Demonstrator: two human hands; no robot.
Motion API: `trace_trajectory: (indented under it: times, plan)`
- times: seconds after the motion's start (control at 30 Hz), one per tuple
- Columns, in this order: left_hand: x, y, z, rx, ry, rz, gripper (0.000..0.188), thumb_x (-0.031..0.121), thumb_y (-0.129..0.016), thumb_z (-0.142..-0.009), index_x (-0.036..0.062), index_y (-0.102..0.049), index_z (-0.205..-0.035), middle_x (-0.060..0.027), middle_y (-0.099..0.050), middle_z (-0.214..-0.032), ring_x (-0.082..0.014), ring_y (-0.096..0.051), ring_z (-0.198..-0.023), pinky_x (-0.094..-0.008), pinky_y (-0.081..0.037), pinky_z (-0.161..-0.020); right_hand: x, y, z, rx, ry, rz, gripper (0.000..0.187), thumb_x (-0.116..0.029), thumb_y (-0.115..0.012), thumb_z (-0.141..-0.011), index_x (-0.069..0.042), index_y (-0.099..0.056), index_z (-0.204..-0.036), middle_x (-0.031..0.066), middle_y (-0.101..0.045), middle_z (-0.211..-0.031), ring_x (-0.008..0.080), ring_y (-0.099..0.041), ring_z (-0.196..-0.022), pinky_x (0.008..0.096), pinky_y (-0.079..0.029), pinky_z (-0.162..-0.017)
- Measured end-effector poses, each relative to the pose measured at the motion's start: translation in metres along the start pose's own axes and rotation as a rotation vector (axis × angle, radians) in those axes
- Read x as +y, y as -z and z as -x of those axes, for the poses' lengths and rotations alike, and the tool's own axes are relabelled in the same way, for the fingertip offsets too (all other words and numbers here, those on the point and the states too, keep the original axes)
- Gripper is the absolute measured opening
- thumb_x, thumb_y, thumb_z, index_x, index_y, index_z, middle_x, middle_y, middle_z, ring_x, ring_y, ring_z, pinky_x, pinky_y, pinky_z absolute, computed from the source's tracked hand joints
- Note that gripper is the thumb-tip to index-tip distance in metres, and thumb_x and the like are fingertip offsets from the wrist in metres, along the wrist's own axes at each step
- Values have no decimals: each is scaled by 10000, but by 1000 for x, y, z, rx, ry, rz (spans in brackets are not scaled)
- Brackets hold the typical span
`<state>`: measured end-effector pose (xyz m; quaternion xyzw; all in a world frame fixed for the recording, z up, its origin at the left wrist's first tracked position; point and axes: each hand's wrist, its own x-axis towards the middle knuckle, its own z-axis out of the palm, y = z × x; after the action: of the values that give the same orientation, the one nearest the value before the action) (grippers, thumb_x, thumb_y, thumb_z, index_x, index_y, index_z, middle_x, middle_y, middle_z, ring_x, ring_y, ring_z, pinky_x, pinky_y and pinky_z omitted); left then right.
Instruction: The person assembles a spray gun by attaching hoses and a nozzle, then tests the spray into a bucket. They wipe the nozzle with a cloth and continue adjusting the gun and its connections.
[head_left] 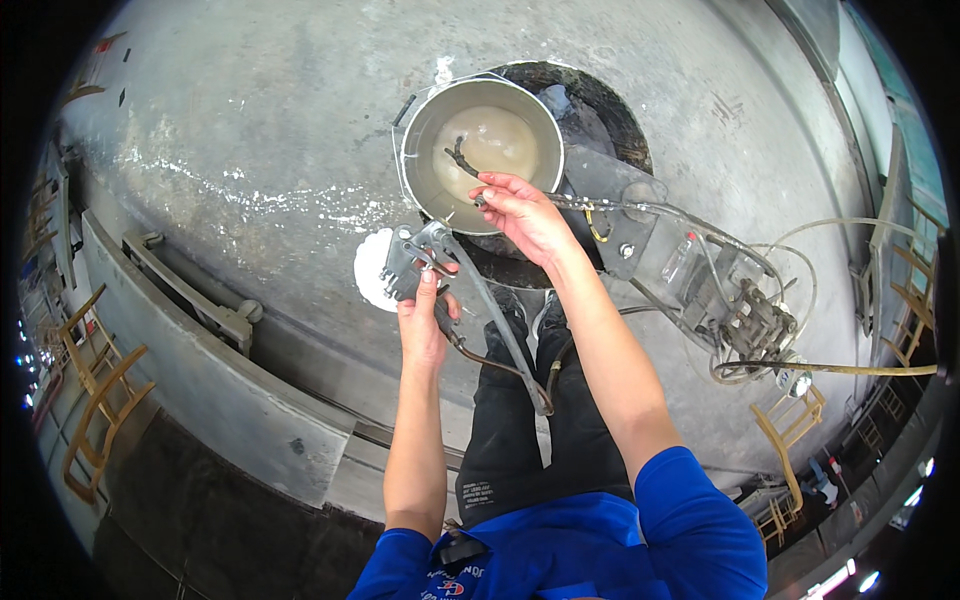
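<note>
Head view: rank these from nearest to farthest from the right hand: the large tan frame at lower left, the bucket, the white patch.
From the right hand:
1. Bucket: nearest; the hand overlaps its rim in the picture.
2. White patch: to the left, beside the grey tool.
3. Tan frame: farthest, toward the left edge.

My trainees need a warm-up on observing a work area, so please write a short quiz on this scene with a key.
1. What does the person's left hand hold?
(a) a paintbrush
(b) a spray gun
(c) a hammer

2. Fill in: Seen from above, the pump unit lies to the ____ of the bucket.

3. True or false: The bucket is empty.

Key: 1: b. 2: right. 3: False; it holds beige liquid.
</note>
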<state>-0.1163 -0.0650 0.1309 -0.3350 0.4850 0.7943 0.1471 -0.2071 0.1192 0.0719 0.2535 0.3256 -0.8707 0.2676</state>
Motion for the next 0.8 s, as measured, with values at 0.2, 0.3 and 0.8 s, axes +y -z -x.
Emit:
trace_trajectory:
  times: [0.2,0.3,0.8]
  plan:
    - [-4,7,-6,-69,55,-15,444,440,-486,-1004,57,-563,-1216,-72,-671,-1034,-133,-498,-580,-292,-406,-556,-9,7,10,-20,-36,-102,341,-106,-592,-964,-18,-532,-1288,95,-648,-1091,119,-590,-889,251,-504,-808]
    - [-7,12,-9,-105,101,44,596,577,-425,-980,50,-551,-1230,-73,-656,-1050,-155,-472,-544,-338,-392,-574,-16,7,16,-30,-50,-130,347,-109,-583,-970,-17,-522,-1299,91,-645,-1071,121,-590,-879,253,-510,-795]
    - [-23,19,-31,-481,218,350,675,657,-475,-910,75,-575,-1236,-30,-659,-1008,-165,-450,-518,-343,-366,-567,-51,8,52,-82,-28,-110,394,-152,-598,-967,-59,-498,-1338,62,-642,-1024,136,-643,-857,252,-536,-684]
